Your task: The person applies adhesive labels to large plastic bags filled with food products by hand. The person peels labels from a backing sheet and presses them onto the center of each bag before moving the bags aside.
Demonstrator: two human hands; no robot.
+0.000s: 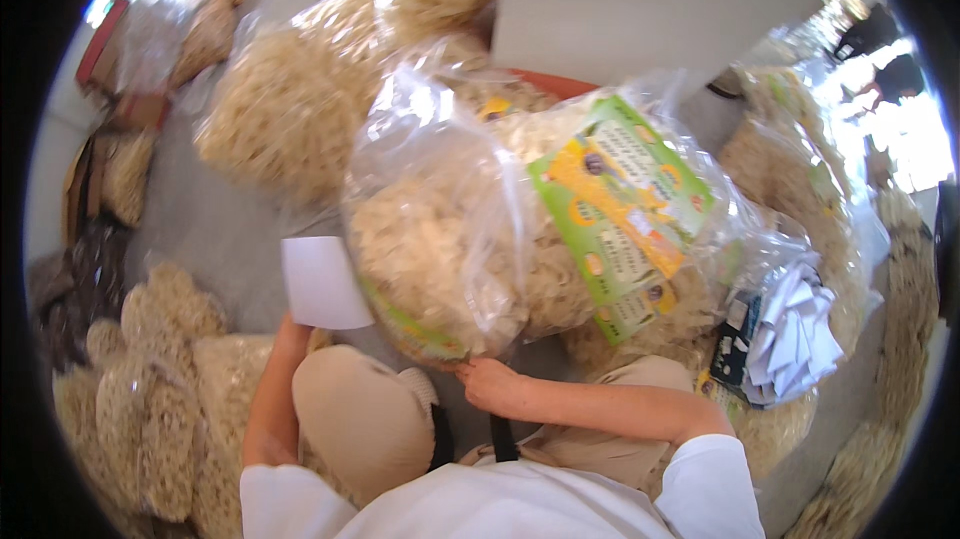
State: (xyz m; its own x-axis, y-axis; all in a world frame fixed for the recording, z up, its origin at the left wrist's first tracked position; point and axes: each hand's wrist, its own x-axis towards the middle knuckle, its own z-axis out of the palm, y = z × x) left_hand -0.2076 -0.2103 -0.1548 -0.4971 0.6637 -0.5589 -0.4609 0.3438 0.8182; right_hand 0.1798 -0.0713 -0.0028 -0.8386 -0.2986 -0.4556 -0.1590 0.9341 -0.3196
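Observation:
My left hand (298, 325) is mostly hidden behind a white sheet of paper (324, 282), which it holds beside my left knee. My right hand (489, 387) has its fingers closed at the lower edge of a large clear plastic bag (442, 254) filled with pale, dried pieces. This bag lies before my knees, and a green strip shows along its lower left. Against its right side lies another clear bag, with green and yellow printed sheets (622, 209) showing on it.
More filled clear bags lie at the upper left (277, 115), lower left (150, 396) and right (780, 156). A stack of white papers (795, 336) rests beside my right knee. A pale flat panel (637, 6) stands beyond the bags. Parts of people appear at the far right.

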